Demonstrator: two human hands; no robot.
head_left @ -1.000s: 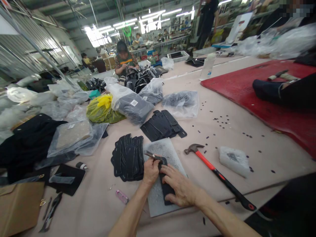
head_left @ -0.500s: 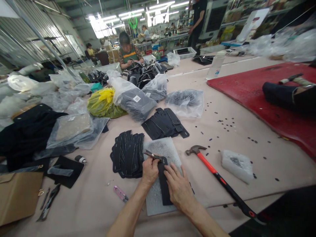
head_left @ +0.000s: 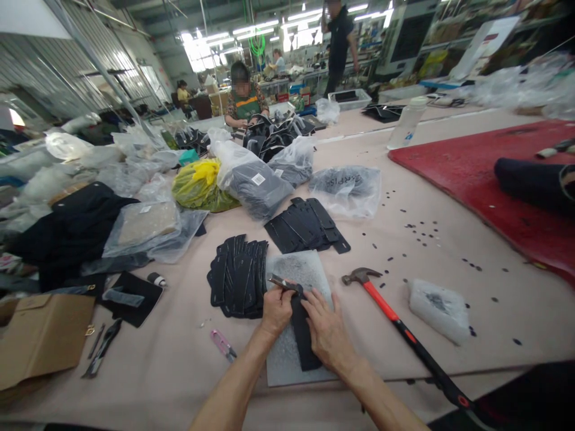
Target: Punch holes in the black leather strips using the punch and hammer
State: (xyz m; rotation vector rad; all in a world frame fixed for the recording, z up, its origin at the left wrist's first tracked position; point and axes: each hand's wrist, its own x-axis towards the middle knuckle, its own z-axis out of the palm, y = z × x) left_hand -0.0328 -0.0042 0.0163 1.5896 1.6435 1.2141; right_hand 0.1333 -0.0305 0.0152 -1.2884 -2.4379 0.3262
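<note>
Here your left hand (head_left: 275,310) has its fingers clamped on a slim metal punch (head_left: 284,283), its tip at the top end of a black strip (head_left: 303,335); your right hand (head_left: 327,332) lies flat on that strip, fingers spread apart, pressing it onto the grey cutting pad (head_left: 300,272) on the table (head_left: 440,251); a fanned stack of black pieces (head_left: 238,283) lies just left of the pad; a red-handled hammer (head_left: 395,320) lies to its right, untouched.
</note>
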